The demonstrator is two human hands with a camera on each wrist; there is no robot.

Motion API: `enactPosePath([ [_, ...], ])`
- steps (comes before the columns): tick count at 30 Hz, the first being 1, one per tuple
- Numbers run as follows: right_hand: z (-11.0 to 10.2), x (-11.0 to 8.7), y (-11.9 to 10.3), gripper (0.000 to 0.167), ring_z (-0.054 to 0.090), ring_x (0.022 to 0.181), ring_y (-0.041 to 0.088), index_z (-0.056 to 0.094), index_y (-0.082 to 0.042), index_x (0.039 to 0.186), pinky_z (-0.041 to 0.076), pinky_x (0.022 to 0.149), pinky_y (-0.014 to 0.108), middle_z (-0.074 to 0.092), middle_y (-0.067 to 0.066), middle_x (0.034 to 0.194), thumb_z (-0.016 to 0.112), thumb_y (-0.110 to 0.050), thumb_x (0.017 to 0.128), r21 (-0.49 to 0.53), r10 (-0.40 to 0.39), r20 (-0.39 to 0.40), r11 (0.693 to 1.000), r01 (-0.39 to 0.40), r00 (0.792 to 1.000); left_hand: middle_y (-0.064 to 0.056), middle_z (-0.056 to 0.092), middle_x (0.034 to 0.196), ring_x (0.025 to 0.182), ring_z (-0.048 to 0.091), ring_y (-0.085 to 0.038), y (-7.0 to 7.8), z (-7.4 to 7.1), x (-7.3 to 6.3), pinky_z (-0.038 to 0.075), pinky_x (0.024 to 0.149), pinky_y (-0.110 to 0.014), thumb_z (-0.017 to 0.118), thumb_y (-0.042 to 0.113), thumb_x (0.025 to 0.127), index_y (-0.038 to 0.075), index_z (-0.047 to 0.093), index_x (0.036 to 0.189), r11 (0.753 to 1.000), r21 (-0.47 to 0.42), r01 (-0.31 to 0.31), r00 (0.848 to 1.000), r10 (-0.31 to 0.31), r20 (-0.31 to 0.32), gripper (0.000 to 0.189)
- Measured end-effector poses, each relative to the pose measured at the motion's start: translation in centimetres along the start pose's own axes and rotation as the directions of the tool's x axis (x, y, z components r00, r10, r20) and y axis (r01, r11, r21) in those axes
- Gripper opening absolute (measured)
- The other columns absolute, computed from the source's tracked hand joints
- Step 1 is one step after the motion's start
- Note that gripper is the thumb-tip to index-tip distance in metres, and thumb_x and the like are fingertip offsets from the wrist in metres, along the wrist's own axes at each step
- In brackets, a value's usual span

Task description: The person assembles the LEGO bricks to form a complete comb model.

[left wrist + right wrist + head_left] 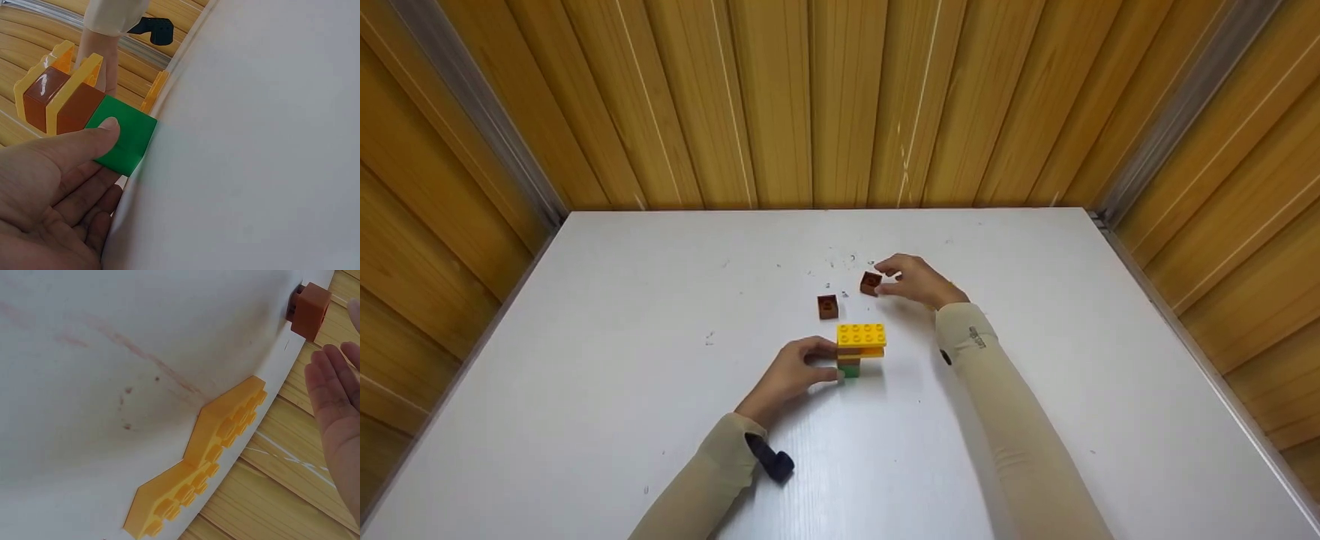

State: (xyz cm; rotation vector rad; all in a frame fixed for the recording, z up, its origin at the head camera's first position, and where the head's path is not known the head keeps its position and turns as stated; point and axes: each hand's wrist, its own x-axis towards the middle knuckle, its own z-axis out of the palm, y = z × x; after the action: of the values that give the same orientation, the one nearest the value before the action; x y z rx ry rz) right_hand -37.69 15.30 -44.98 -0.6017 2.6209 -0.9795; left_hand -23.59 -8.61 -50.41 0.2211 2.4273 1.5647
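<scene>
Head view: left hand [793,371] pinches a green block [850,371]. Right hand [913,280], fingers parted, is just beside a brown block [870,282].

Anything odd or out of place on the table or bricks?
Yes. White tabletop has dark marks and, in right wrist view, a reddish streak: possibly stains, breaking an otherwise pale surface. Loose brown brick nearer the stack appears upside down, hollow side up.
</scene>
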Motion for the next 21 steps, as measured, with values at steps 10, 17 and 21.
enactPosePath([
  [10,0.6,0.8,0.1,0.053,0.051,0.122,0.032,0.05,-0.001,0.137,0.04,0.106,0.046,0.056,0.017,0.133,0.067,-0.016,0.09,-0.015,-0.025,0.008,1.0,0.025,1.0,-0.004,0.067,0.116,0.11,0.06,-0.02,-0.2,0.0,0.2,0.043,0.104,-0.041,0.079,0.016,0.079,0.011,0.066,0.115,1.0,-0.02,-0.013,1.0,0.013,0.011,0.039],
  [17,1.1,1.3,-0.4,0.053,0.054,0.118,0.031,0.05,0.002,0.136,0.041,0.106,0.044,0.059,0.019,0.127,0.069,-0.013,0.089,-0.053,-0.045,0.022,0.998,0.046,0.999,-0.004,0.068,0.116,0.11,0.061,-0.02,-0.2,0.0,0.3,0.043,0.104,-0.042,0.079,0.017,0.078,0.011,0.066,0.114,1.0,-0.021,-0.02,1.0,0.02,0.004,0.039],
  [21,1.4,1.6,-0.8,0.055,0.055,0.114,0.03,0.05,0.002,0.136,0.043,0.104,0.043,0.059,0.019,0.125,0.07,-0.013,0.087,-0.078,-0.017,0.016,0.997,0.018,1.0,-0.003,0.068,0.116,0.11,0.061,-0.02,-0.2,0.0,0.3,0.042,0.104,-0.042,0.079,0.018,0.078,0.012,0.067,0.114,1.0,-0.014,-0.022,1.0,0.022,0.004,0.038],
])
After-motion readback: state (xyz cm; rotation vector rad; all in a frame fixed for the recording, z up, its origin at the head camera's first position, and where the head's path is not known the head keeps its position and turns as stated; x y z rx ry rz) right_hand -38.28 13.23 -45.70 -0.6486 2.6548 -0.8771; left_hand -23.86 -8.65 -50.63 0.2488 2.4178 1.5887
